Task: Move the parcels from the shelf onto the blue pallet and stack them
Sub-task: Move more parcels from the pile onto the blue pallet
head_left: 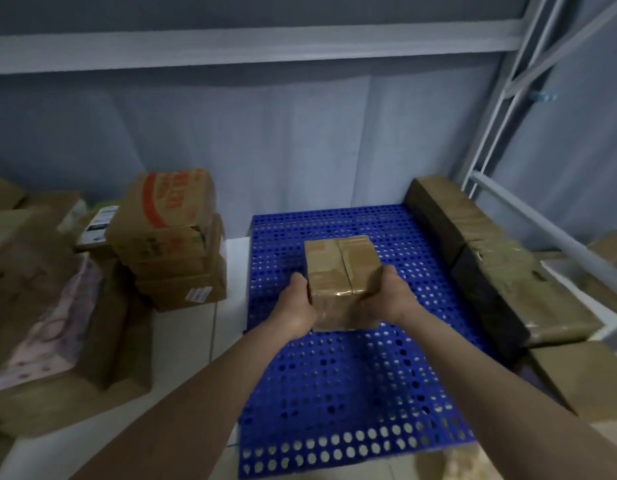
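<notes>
A brown taped parcel sits between both my hands over the middle of the blue perforated pallet. My left hand grips its left side and my right hand grips its right side, fingers curled round the edges. Whether the parcel rests on the pallet or hangs just above it I cannot tell. A row of long brown parcels lies along the pallet's right edge.
A stack of cardboard boxes stands left of the pallet on the white floor. More boxes and a patterned bag fill the far left. A grey metal shelf frame rises at the right, with parcels below it.
</notes>
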### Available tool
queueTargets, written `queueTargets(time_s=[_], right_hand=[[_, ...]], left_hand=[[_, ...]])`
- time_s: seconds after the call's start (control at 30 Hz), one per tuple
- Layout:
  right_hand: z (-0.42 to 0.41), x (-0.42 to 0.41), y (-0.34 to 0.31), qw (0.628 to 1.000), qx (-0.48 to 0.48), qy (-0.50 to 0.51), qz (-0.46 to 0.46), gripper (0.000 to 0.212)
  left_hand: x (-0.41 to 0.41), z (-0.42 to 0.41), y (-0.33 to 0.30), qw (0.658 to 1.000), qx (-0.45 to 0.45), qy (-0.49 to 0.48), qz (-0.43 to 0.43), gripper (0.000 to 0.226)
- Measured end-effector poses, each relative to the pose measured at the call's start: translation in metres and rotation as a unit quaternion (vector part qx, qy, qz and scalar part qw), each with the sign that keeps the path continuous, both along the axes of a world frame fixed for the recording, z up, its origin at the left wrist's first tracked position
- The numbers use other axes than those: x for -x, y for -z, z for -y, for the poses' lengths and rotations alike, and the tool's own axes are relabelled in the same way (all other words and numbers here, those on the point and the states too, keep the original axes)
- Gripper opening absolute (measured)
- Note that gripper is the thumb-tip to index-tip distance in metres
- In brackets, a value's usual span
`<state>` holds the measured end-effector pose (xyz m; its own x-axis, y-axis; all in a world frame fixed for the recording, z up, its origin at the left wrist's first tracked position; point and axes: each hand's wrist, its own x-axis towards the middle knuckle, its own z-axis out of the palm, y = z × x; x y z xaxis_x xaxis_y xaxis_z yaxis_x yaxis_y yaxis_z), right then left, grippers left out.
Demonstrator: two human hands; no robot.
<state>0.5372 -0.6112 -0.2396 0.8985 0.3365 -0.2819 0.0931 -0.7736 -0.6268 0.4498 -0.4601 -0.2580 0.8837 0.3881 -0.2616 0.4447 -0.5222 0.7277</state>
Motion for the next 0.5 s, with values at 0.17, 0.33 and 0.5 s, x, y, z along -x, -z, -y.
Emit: queueTargets(time_s=[0.17, 0.33, 0.5], right_hand=[[0.013, -0.043, -0.003, 0.999, 0.016, -0.011, 0.045, 0.083], [0.021, -0.094, -0.005, 0.978, 0.087, -0.055, 0.182, 0.05], [0.026, -0.157, -0.011, 0.949, 0.157, -0.086, 0.26, 0.039]], left_hand=[[-0.05, 0.018, 0.001, 0.998, 0.047, -0.006, 0.044, 0.089], [-0.109, 0.029, 0.001, 0.996, 0.026, -0.018, 0.08, 0.075], [-0.182, 0.034, 0.007, 0.991, 0.005, -0.038, 0.13, 0.062]])
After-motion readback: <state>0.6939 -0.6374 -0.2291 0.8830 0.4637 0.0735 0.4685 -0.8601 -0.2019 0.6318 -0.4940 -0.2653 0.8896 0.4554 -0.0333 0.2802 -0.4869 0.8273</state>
